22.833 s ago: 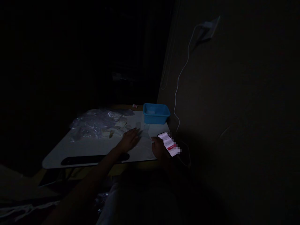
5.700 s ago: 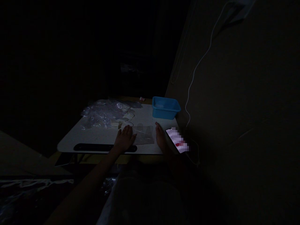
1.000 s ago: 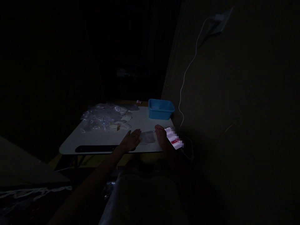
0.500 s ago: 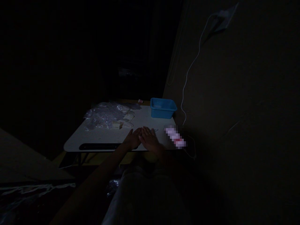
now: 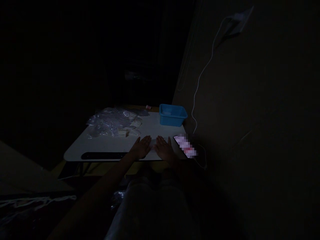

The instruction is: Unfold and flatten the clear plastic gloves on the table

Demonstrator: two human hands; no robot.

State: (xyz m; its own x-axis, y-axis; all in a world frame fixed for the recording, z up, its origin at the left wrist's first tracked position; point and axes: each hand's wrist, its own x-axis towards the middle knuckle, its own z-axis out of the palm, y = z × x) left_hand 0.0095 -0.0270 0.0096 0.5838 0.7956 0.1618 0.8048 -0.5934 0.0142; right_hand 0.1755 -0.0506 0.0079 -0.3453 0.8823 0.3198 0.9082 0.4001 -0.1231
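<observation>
My left hand (image 5: 140, 148) lies palm down near the front edge of the white table (image 5: 100, 146), fingers stretched forward. Beside it, with a gap between, my right hand (image 5: 163, 149) rests flat too, its thumb side and fingers spread. A pale, thin, see-through sheet or bag (image 5: 153, 143) shows faintly between and beyond the hands; its kind is hard to make out in the dim light. Both hands seem to press on its sides. A phone (image 5: 185, 146) with a lit, blurred screen lies just right of my right hand.
A heap of clear plastic bags (image 5: 107, 123) covers the back left, with small pale pieces (image 5: 123, 133) at its edge. A blue basin (image 5: 173, 120) stands at the back right. A white cable (image 5: 199, 78) hangs along the wall. A black slot (image 5: 102, 155) runs along the table's front.
My hands were touching, fingers overlapping; now they have moved apart sideways, and the pale sheet shows between them. The view has shifted slightly.
</observation>
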